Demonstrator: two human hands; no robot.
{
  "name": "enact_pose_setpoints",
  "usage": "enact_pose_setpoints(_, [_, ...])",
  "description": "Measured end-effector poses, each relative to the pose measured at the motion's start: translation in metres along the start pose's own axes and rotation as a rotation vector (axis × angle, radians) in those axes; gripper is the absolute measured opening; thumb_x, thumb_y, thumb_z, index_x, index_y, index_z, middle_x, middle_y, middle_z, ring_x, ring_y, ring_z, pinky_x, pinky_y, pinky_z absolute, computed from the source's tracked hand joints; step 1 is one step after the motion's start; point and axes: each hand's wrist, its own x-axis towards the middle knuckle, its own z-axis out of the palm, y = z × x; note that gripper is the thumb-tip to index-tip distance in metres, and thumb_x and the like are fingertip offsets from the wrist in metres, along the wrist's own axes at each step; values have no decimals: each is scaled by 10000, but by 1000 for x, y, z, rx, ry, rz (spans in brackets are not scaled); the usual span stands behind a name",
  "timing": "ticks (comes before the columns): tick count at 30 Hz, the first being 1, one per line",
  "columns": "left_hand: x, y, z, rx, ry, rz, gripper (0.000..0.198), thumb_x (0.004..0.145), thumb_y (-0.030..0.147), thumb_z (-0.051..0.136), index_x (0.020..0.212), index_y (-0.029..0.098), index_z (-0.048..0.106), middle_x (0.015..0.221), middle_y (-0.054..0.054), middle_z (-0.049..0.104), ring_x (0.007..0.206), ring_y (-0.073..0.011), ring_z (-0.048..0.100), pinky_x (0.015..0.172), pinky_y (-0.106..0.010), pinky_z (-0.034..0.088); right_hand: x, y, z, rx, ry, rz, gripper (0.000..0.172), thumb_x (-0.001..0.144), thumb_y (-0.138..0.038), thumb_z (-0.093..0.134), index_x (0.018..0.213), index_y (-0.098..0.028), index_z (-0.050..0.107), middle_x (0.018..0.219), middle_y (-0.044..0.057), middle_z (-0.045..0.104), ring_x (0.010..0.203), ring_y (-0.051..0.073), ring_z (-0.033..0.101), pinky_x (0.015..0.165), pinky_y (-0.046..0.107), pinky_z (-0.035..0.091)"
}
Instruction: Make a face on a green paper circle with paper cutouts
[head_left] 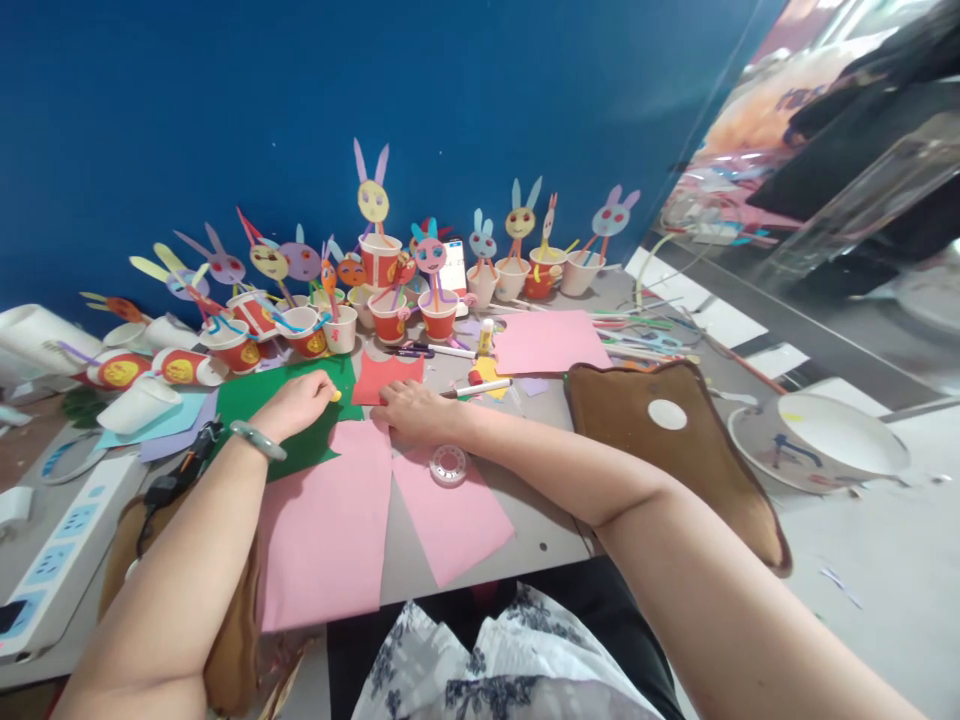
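Observation:
My left hand (301, 402), a bangle on its wrist, is over the green paper (307, 455) with its fingers curled closed. A small yellow piece (335, 396) shows at its fingertips; its kind is too small to make out. My right hand (416, 412) lies flat with fingers stretched out, at the lower edge of the red paper (386, 378) with a cut, scalloped top. Below the hands are a large pink sheet (330, 540) and a narrower pink sheet (457, 525). A roll of clear tape (448, 466) lies by my right wrist.
Paper cups with paper rabbit figures (373, 200) line the wall. A marker (480, 388), a glue stick (486, 336) and another pink sheet (551, 340) lie beyond my right arm. A brown cushion (637, 425) and a white tub (817, 440) are right; a power strip (67, 550) is left.

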Motion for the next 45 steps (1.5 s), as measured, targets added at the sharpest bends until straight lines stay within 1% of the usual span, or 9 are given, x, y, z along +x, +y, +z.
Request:
enact_pose_setpoints(9, [2, -4, 1, -65, 13, 59, 291, 859, 458, 399, 763, 216, 530, 800, -28, 660, 800, -209, 632, 701, -293, 448, 4, -4, 4, 11, 69, 9, 236, 926, -245, 521, 1092, -138, 650, 1050, 121, 673, 946, 254, 632, 767, 349, 457])
enact_pose_setpoints(17, [-2, 3, 1, -270, -88, 227, 373, 869, 538, 444, 910, 211, 619, 1233, -73, 676, 1104, -235, 629, 938, -326, 484, 5, -3, 7, 134, 156, -131, 227, 919, -204, 497, 1079, -132, 642, 987, 113, 698, 895, 229, 617, 771, 331, 430])
enact_pose_setpoints(20, [-9, 11, -3, -212, -116, 299, 365, 908, 512, 408, 943, 213, 614, 1104, -59, 698, 1034, -222, 631, 922, -323, 473, 6, -1, 12, 211, 218, -214, 304, 921, -152, 480, 1198, -139, 605, 1043, 117, 694, 936, 218, 612, 819, 325, 431])
enact_pose_setpoints(28, [-17, 17, -15, -50, -68, 290, 239, 939, 377, 362, 874, 216, 526, 786, -15, 612, 755, -188, 578, 711, -291, 409, 13, 8, 34, 253, 225, -372, 221, 976, -209, 460, 1029, -128, 659, 1057, 146, 676, 1005, 227, 587, 963, 381, 415])
enact_pose_setpoints(32, [-19, 10, -23, 1, -80, 266, 266, 959, 385, 346, 906, 218, 546, 806, -21, 630, 755, -195, 579, 705, -298, 402, 14, 8, 40, 300, 283, -421, 225, 977, -218, 474, 1050, -129, 668, 1088, 155, 683, 1037, 242, 598, 974, 403, 436])
enact_pose_setpoints(36, [-21, 15, -25, -117, -159, 349, 299, 968, 409, 356, 1003, 216, 581, 1048, -40, 687, 964, -198, 626, 824, -287, 435, 15, 8, 42, 350, 378, -491, 300, 1009, -282, 440, 1195, -139, 628, 1239, 175, 646, 1144, 253, 579, 1002, 424, 440])
enact_pose_setpoints(38, [-21, 17, -24, -82, -195, 354, 272, 961, 388, 366, 958, 211, 572, 970, -36, 686, 878, -191, 626, 770, -285, 428, 15, 8, 42, 350, 386, -491, 314, 1010, -285, 439, 1229, -140, 611, 1274, 179, 630, 1167, 256, 570, 1005, 428, 439])
enact_pose_setpoints(41, [-22, 16, -26, -3, -167, 307, 248, 957, 375, 366, 853, 213, 522, 772, -15, 629, 707, -181, 571, 661, -288, 377, 15, 7, 42, 326, 330, -467, 269, 1001, -265, 442, 1118, -144, 651, 1099, 154, 681, 1033, 246, 604, 939, 417, 463])
enact_pose_setpoints(45, [-27, 7, -39, -101, -45, 273, 239, 965, 355, 363, 823, 211, 492, 779, -5, 640, 739, -166, 584, 701, -278, 397, 14, 7, 40, 269, 270, -424, 188, 937, -228, 526, 1000, -152, 685, 1017, 129, 673, 958, 238, 599, 931, 410, 453])
